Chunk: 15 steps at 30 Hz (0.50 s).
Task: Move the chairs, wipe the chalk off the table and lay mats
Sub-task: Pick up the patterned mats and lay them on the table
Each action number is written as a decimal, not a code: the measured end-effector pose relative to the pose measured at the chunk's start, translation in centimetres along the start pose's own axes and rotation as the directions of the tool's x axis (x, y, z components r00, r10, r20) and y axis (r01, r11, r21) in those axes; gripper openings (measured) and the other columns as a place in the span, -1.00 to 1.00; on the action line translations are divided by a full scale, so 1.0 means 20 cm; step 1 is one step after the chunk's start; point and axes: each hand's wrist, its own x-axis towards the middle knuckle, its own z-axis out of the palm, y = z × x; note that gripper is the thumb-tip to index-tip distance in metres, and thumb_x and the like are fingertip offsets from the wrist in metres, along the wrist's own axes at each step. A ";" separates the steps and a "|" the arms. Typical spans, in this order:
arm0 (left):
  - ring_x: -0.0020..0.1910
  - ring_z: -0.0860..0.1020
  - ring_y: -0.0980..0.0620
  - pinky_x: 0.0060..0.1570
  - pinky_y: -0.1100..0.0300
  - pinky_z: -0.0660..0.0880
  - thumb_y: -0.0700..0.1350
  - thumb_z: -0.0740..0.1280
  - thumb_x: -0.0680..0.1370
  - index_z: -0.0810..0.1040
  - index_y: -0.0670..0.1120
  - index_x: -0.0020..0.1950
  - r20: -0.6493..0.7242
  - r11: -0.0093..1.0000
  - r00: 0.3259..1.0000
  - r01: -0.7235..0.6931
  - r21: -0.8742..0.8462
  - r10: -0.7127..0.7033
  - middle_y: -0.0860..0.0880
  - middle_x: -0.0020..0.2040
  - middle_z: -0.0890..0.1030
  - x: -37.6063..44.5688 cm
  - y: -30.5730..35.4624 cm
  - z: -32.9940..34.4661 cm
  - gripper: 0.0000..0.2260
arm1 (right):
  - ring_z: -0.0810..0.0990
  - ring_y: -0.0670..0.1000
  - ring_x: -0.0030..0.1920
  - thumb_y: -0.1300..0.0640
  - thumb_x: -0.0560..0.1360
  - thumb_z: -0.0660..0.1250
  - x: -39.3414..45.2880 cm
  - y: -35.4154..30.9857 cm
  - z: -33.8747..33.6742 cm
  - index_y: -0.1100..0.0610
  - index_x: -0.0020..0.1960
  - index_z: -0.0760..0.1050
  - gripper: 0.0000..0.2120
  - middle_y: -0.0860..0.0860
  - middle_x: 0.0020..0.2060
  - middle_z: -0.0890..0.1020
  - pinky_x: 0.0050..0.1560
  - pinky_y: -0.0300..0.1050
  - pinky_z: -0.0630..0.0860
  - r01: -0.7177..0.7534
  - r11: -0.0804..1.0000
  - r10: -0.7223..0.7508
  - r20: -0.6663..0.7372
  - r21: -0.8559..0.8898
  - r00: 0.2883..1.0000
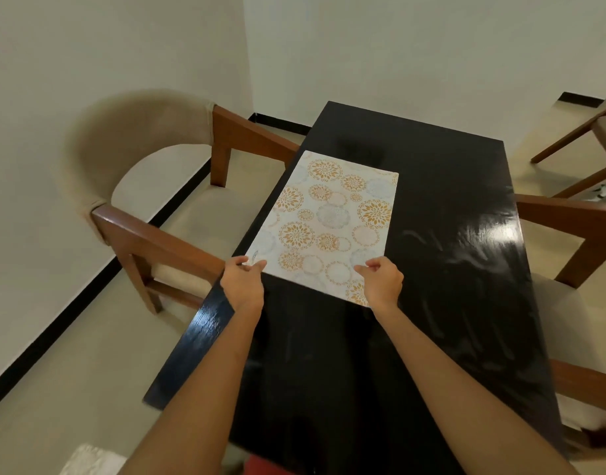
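1. Mat [329, 221]: flat on bench [449, 303], along its left edge.
2. Left hand [243, 282], right hand [382, 282]: each pinches a near corner of the mat.
3. Advice: square mat to bench edge, then release both corners together.

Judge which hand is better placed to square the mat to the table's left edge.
Left, probably. The left hand pinches the floral rectangular mat at the corner beside the glossy black wooden table's left edge; the right hand holds the inner corner.
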 end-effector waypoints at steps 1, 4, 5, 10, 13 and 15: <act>-0.11 0.62 -0.05 -0.02 -0.08 0.59 -0.13 0.48 0.43 0.49 -0.09 0.05 0.012 1.000 1.000 -0.026 0.003 0.026 -0.07 -0.14 0.61 -0.06 -0.02 -0.05 -0.73 | 0.52 -0.06 -0.15 0.13 0.45 0.47 -0.08 0.01 -0.01 0.18 0.04 0.56 -0.79 -0.02 -0.13 0.56 -0.27 -0.26 0.37 0.023 0.999 -0.023 0.015 0.028 1.000; -0.20 0.59 0.05 -0.09 0.06 0.58 -0.08 0.49 0.42 0.52 -0.08 0.02 0.025 0.996 0.996 -0.090 0.019 0.089 0.03 -0.23 0.57 -0.23 -0.09 -0.22 -0.75 | 0.51 -0.06 -0.16 0.13 0.45 0.47 -0.34 0.03 -0.05 0.18 -0.02 0.57 -0.83 -0.05 -0.20 0.55 -0.14 -0.22 0.40 0.093 0.994 -0.096 0.062 0.059 0.993; -0.24 0.56 0.11 -0.17 0.18 0.54 -0.07 0.49 0.42 0.53 -0.08 0.02 0.025 0.994 0.994 -0.108 0.036 0.107 0.05 -0.24 0.56 -0.28 -0.12 -0.27 -0.75 | 0.51 -0.06 -0.16 0.13 0.46 0.47 -0.43 0.05 -0.06 0.15 -0.05 0.56 -0.86 -0.04 -0.19 0.56 -0.14 -0.22 0.39 0.107 0.992 -0.112 0.074 0.067 0.991; -0.27 0.50 0.22 -0.30 0.44 0.34 -0.06 0.47 0.44 0.55 -0.10 0.04 0.021 0.988 0.988 -0.151 0.045 0.150 0.07 -0.23 0.55 -0.55 -0.30 -0.63 -0.76 | 0.61 0.04 -0.07 0.10 0.47 0.45 -0.90 0.17 -0.06 0.09 -0.12 0.54 -0.89 0.04 -0.18 0.64 0.02 -0.04 0.56 0.139 0.985 -0.155 0.177 0.097 0.972; -0.23 0.51 0.18 -0.20 0.43 0.38 -0.05 0.44 0.47 0.56 -0.14 0.05 -0.004 0.985 0.987 -0.160 0.070 0.161 0.03 -0.18 0.57 -0.68 -0.43 -0.89 -0.76 | 0.63 0.07 -0.10 0.11 0.48 0.44 -1.18 0.21 -0.05 0.11 -0.14 0.55 -0.90 0.05 -0.22 0.64 0.05 0.07 0.58 0.139 0.986 -0.158 0.229 0.095 0.961; -0.11 0.55 0.04 -0.07 0.26 0.44 -0.03 0.42 0.49 0.56 -0.15 0.07 0.001 0.988 0.992 -0.123 0.090 0.124 -0.06 -0.09 0.61 -0.74 -0.52 -1.07 -0.75 | 0.65 0.05 -0.18 0.14 0.48 0.43 -1.34 0.23 -0.04 0.14 -0.16 0.54 -0.90 0.05 -0.27 0.63 0.03 0.10 0.60 0.123 0.986 -0.148 0.247 0.113 0.958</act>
